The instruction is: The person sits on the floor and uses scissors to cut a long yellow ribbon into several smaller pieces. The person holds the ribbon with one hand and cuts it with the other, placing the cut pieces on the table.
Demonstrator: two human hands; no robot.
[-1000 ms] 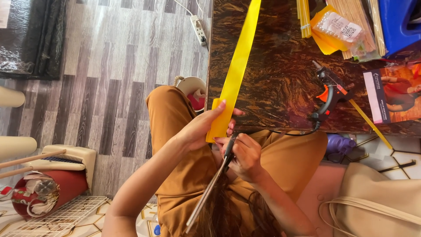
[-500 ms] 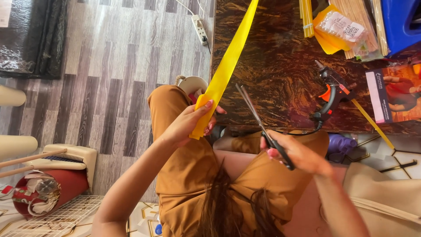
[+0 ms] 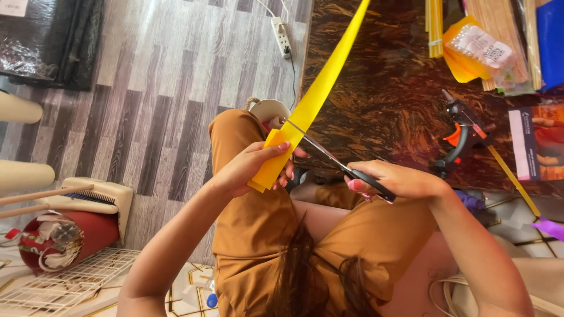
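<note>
Scissors (image 3: 329,158) gripped in my right hand (image 3: 399,179), blades open across the yellow strip (image 3: 320,94), which runs lengthwise from my pinching left hand (image 3: 252,167) toward the desk (image 3: 382,105).

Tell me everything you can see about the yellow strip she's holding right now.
The yellow strip is a long, flat, plain bright-yellow band that looks like paper or thin card, though the material is hard to tell. It runs diagonally from the top edge of the picture, over the dark marbled table, down to the person's lap. The left hand grips its folded lower end. The scissors, held in the right hand, have their blades open across the strip just above that grip.
</note>
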